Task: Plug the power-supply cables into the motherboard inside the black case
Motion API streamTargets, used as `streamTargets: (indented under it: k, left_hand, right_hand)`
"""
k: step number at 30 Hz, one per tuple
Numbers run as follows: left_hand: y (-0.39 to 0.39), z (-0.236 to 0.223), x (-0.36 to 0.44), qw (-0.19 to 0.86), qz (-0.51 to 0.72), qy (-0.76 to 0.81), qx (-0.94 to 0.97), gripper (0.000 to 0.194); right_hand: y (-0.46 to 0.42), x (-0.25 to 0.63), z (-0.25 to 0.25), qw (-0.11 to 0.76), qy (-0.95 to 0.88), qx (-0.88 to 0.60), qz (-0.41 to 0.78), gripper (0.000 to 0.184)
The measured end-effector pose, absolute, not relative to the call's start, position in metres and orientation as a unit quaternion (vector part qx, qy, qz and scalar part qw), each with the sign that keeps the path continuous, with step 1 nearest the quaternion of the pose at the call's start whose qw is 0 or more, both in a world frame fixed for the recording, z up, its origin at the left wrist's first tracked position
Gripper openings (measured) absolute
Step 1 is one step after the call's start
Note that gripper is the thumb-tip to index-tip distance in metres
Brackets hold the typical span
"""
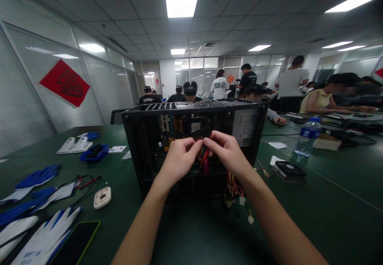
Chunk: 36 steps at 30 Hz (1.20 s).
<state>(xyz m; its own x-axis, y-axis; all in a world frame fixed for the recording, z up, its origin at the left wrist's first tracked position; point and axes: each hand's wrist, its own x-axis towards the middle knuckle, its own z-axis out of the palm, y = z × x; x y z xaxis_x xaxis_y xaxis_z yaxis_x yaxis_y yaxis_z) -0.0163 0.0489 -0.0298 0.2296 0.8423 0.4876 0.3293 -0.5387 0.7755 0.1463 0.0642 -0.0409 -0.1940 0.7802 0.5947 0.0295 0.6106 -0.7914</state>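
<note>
A black computer case (133, 153) stands on the table in front of me, its side open toward me. Both my hands are closed at the middle of the opening, thumbs and fingertips nearly touching. My left hand (179, 157) and my right hand (225, 150) pinch a bundle of coloured cables (204, 163), whose strands hang below the fingers. What exactly lies between the fingertips is partly hidden. Behind them a motherboard (196, 127) shows, with a power supply (244, 126) at the upper right. More loose cables (231, 183) with white connectors dangle out of the case below my right hand.
Left on the green table (119, 225) lie work gloves (49, 233), a phone (76, 243), a blue tray (94, 153) and a pale square object (102, 198). Right are a water bottle (307, 137), a black drive-like part (289, 170) and a screwdriver (263, 170). Other people sit and stand beyond.
</note>
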Motion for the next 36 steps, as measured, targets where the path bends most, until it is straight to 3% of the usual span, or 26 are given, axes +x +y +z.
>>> streamTargets:
  k: [7,11,17,23,27,36]
  left_hand:
    - [0.051,-0.032,-0.02,0.213,0.434,0.394,0.782,0.031]
    - [0.064,-0.04,-0.023,0.179,0.413,0.433,0.781,0.038]
    - [0.109,-0.084,-0.026,0.149,0.3,0.577,0.745,0.037]
    - [0.126,-0.107,-0.016,0.129,0.183,0.649,0.728,0.03]
    - [0.13,-0.107,-0.011,0.11,0.161,0.668,0.718,0.029]
    - [0.138,-0.114,-0.007,0.051,0.167,0.687,0.705,0.03]
  right_hand:
    - [0.07,0.141,-0.048,0.597,-0.673,-0.312,0.305,0.038]
    - [0.08,0.138,-0.058,0.598,-0.682,-0.354,0.227,0.034]
    - [0.122,0.137,-0.101,0.507,-0.696,-0.494,0.122,0.029]
    - [0.157,0.145,-0.141,0.41,-0.681,-0.551,0.252,0.028]
    - [0.16,0.146,-0.143,0.411,-0.673,-0.533,0.305,0.03]
    - [0.16,0.145,-0.143,0.424,-0.685,-0.508,0.305,0.03]
